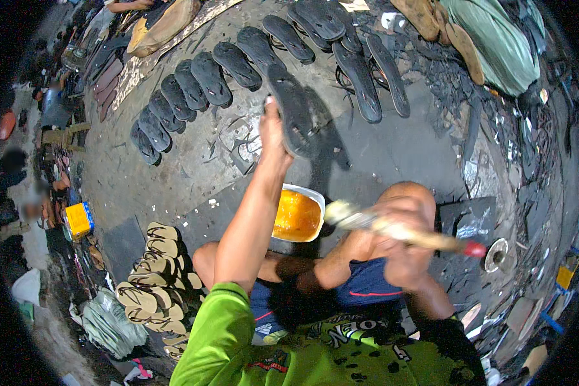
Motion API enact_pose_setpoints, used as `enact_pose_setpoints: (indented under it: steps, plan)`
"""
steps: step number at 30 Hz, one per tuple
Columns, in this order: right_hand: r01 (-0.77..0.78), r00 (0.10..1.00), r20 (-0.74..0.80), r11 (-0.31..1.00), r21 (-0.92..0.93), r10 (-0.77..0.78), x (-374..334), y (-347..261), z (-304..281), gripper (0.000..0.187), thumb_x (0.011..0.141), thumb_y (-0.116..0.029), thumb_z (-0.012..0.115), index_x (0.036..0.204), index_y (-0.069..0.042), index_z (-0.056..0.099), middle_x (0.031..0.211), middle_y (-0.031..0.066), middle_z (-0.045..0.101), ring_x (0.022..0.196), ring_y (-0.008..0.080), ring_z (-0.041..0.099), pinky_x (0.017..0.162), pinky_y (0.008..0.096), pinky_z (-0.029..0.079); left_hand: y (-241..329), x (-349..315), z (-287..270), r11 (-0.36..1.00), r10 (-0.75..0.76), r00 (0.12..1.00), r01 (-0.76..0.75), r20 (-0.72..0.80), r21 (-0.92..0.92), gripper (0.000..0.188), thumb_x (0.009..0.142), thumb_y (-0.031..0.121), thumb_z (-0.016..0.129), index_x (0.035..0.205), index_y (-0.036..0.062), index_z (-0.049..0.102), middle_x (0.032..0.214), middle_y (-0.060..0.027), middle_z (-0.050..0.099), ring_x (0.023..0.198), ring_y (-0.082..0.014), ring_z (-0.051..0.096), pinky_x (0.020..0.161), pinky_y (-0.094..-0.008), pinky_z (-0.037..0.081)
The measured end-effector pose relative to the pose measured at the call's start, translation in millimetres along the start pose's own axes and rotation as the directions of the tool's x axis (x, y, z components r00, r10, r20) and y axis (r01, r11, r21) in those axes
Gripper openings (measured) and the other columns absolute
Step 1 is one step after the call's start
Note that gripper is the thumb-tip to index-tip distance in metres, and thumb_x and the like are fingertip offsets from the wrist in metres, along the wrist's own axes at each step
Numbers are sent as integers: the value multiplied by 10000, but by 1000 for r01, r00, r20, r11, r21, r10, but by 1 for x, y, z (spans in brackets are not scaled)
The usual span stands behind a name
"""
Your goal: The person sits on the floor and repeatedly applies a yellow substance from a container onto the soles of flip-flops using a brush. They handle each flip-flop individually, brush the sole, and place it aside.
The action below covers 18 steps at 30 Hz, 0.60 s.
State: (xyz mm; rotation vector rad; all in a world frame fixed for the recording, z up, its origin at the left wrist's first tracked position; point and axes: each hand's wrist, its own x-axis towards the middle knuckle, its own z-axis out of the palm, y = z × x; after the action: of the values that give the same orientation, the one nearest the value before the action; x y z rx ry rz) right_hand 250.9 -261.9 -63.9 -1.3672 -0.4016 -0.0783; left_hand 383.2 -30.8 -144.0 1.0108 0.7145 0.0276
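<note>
My left hand (273,132) is stretched forward and grips a black sandal sole (294,106) by its near left edge. The sole is raised above the floor, its shadow falling to the right. In my right hand (402,241) is a brush (442,241) with a red-tipped handle, blurred by motion. Its pale bristles (341,214) point left, close to the right rim of a white tub (323,206). Amber, glue-like paste (297,215) lies inside the tub, which stands before my folded legs.
A curved row of black soles (209,78) spans the floor ahead, with strapped sandals (360,80) at its right end. Beige sandals (161,264) are stacked at my left, near a yellow box (79,220). Dark scraps (534,154) and a metal ring (496,255) lie to the right.
</note>
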Motion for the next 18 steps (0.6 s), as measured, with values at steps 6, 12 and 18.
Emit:
enact_pose_setpoints:
  steps: [6,12,18]
  plan:
    - [-229,759,-602,967,112,249,-32,12,-41,313,949,-131,586,1218,12,514,1232,140,569,1160,235,542,1036,407,399,-81,122,21,989,148,989,-148,22,-21,421,1013,426,442,1066,30,576,888,-73,627,688,-169,590,640,-324,513]
    - [-376,790,-502,925,56,352,-35,14,-38,306,953,-149,587,1201,24,537,1210,128,583,1121,226,558,1011,387,406,-81,114,27,993,-101,995,102,-27,66,347,1010,406,467,937,70,512,761,-25,516,578,-138,489,542,-299,465]
    - [-413,884,78,848,-332,461,14,61,43,339,907,-158,669,1189,11,585,1081,112,662,1021,201,617,910,314,481,0,1,-108,968,-82,983,38,167,248,566,951,394,575,1364,30,442,1239,-126,616,1041,-225,596,892,-346,483]
